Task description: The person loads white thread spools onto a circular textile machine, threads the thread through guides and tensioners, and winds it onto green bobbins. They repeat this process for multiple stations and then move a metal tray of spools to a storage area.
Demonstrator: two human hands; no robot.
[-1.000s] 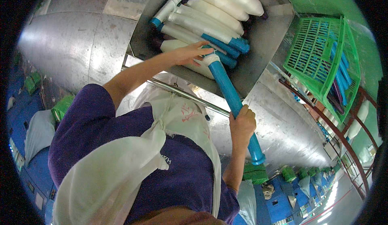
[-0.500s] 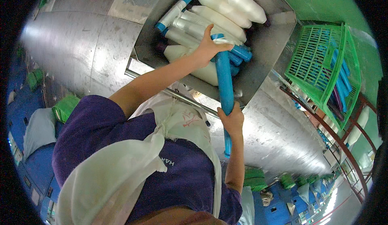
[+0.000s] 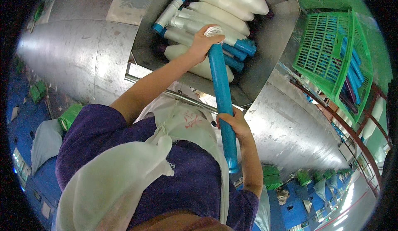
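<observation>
A long blue bobbin tube (image 3: pixel 222 81) slants from over the metal bin toward my body. Its upper end carries a loose coil of white yarn (image 3: pixel 214 31). My left hand (image 3: pixel 204 43) is closed around that coil at the tube's end, thumb across it. Lower down, my right hand (image 3: pixel 234 122) wraps the tube, which runs on below it. Under my left hand, the bin (image 3: pixel 269 61) holds several full white yarn bobbins (image 3: pixel 224 3) and several blue tubes with little or no yarn (image 3: pixel 235 52).
To the right hangs a green plastic basket (image 3: pixel 321 52) with blue and dark tubes inside. A metal rail (image 3: pixel 195 102) runs between the bin and my apron. Reddish-brown bars (image 3: pixel 352 144) stand at the right. Broad metal panels (image 3: pixel 66 44) flank the bin.
The tube has turned and shifted, its upper end a little left and its lower end nearer me. The white yarn now shows as a coil bunched at the upper end. Both hands keep their hold.
</observation>
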